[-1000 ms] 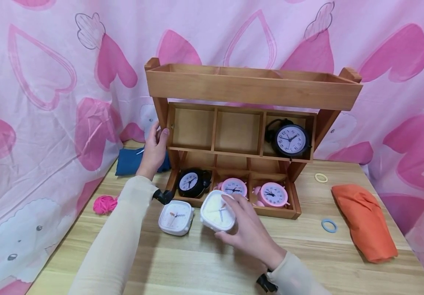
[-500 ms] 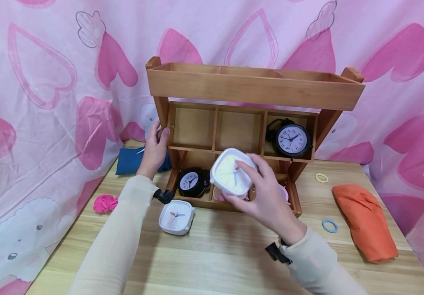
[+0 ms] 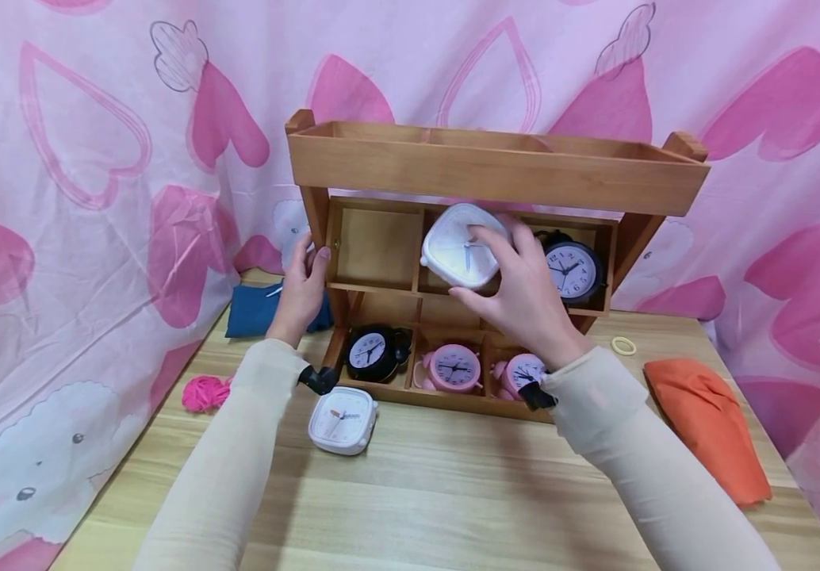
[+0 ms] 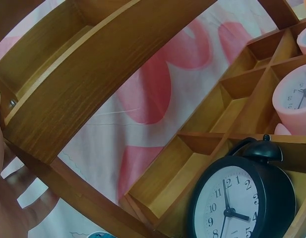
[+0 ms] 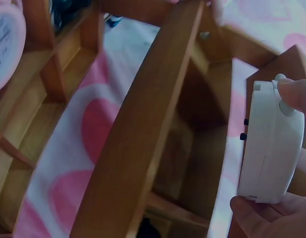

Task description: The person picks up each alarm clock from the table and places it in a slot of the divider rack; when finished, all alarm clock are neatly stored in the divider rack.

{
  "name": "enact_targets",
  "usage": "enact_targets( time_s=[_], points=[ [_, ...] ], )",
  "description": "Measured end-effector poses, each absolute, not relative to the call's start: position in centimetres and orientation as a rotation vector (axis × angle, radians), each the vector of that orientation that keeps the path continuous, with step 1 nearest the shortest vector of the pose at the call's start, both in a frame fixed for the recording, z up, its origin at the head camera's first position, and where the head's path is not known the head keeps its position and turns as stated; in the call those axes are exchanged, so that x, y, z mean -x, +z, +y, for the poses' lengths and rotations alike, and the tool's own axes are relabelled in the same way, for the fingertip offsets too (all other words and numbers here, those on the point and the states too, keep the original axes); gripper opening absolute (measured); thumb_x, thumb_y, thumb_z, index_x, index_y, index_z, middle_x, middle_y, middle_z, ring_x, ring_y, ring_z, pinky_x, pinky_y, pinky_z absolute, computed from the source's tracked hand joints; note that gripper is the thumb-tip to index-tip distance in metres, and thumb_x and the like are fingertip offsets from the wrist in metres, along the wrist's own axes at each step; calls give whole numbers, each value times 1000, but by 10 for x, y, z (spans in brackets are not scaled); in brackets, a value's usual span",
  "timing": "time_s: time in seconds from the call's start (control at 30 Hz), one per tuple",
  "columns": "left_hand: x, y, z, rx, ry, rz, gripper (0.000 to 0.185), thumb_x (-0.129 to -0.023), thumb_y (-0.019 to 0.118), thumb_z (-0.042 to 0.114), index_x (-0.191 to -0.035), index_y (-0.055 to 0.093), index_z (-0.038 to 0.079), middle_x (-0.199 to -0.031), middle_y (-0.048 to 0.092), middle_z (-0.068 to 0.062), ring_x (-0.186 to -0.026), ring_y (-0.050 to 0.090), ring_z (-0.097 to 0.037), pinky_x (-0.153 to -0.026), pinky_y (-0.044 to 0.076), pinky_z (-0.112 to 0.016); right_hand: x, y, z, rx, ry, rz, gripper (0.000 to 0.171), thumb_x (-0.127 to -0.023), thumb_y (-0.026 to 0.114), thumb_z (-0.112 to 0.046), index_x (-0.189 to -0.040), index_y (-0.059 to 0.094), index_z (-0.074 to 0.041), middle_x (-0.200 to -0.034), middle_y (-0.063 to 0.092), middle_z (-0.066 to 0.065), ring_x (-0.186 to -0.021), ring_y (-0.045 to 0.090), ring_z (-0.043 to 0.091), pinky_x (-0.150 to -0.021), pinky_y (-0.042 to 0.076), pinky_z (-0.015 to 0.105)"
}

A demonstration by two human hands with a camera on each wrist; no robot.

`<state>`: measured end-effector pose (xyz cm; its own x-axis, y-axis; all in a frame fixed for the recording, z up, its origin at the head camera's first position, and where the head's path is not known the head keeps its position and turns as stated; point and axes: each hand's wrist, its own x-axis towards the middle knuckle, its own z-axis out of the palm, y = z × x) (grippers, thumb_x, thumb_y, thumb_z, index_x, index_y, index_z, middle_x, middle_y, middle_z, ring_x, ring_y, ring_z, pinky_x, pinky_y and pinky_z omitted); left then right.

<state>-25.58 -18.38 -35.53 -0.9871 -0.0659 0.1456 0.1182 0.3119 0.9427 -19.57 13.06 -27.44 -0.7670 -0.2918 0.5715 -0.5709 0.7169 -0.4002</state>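
My right hand (image 3: 517, 293) grips a white square clock (image 3: 461, 247) and holds it at the mouth of the middle compartment of the wooden shelf's (image 3: 496, 170) middle tier. The right wrist view shows the white square clock (image 5: 272, 144) edge-on between thumb and fingers. My left hand (image 3: 303, 285) holds the shelf's left upright. A second white square clock (image 3: 342, 420) lies on the table in front of the shelf. A black clock (image 3: 572, 271) stands in the right middle compartment. On the bottom tier sit another black clock (image 3: 370, 353) (image 4: 242, 203) and two pink clocks (image 3: 455, 369) (image 3: 524, 373).
On the wooden table lie a folded blue cloth (image 3: 253, 311) behind my left hand, a pink yarn ball (image 3: 205, 392) at left, an orange cloth (image 3: 710, 428) at right, and a cream ring (image 3: 622, 345). A pink heart-print curtain (image 3: 82, 159) hangs behind.
My right hand lifted the white square clock from the table in front of the shelf up to the middle tier's centre compartment. The left hand stayed on the upright.
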Motion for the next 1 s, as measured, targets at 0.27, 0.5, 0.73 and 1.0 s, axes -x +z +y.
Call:
enact_targets(
  time_s=[0.27, 0.5, 0.73, 1.0],
  points=[
    [247, -343, -178, 47, -1779, -2418, 60, -105, 39, 46, -158, 16, 28, -164, 25, -4, -150, 26, -25, -119, 29, -51, 219, -288, 132, -640, 706, -2555, 74, -76, 85, -35, -138, 55, -11, -156, 30, 16, -137, 36, 39, -108, 40, 55],
    [233, -326, -173, 49, -1780, -2424, 58, -107, 38, 37, -158, 17, 20, -164, 24, -8, -150, 26, -28, -119, 29, -51, 232, -300, 130, -687, 551, -2576, 75, -76, 85, -37, -139, 53, -10, -157, 28, 18, -138, 34, 41, -113, 37, 54],
    [252, -350, -182, 50, -1760, -2410, 62, -104, 39, 49, -158, 16, 30, -164, 25, -3, -150, 27, -25, -118, 29, -52, 233, -308, 130, -723, 456, -2571, 71, -80, 82, -36, -138, 53, -8, -157, 27, 20, -144, 26, 41, -116, 31, 55],
    [252, -351, -183, 49, -1753, -2419, 62, -103, 39, 51, -158, 15, 31, -164, 25, -1, -150, 27, -24, -119, 30, -50, 229, -307, 132, -783, 417, -2528, 67, -81, 83, -30, -135, 55, -4, -152, 35, 23, -143, 26, 43, -117, 29, 56]
  ],
)
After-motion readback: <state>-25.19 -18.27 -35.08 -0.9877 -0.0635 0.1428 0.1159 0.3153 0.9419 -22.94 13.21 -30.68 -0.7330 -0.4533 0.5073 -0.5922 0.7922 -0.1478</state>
